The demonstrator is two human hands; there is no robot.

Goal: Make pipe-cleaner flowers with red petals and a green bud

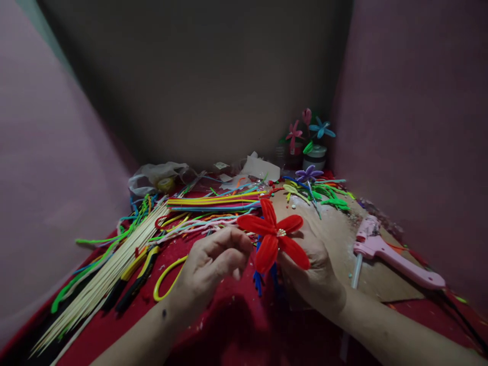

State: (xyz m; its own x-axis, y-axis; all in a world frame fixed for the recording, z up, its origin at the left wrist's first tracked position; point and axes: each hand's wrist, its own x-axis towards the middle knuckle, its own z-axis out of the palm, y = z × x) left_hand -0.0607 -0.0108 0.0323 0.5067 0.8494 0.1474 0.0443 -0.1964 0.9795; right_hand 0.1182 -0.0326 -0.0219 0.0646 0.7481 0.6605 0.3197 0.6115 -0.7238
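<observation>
A dark wall rises between pale pink panels, and below it a red-covered surface [145,317] is strewn with craft bits. From here I see two bare hands over it, apart from each other. The right hand [314,269] has the red fuzzy five-petalled flower [269,246] gripped from behind; the flower lies between the hands, petals spread, pale beads at its centre. The left hand [219,256] is curled just beside it, and I cannot tell whether its fingers pinch anything. Thin pale wooden sticks [110,272] and yellow-and-black pliers [143,272] lie to the left; a pink glue gun [398,256] rests on the right.
</observation>
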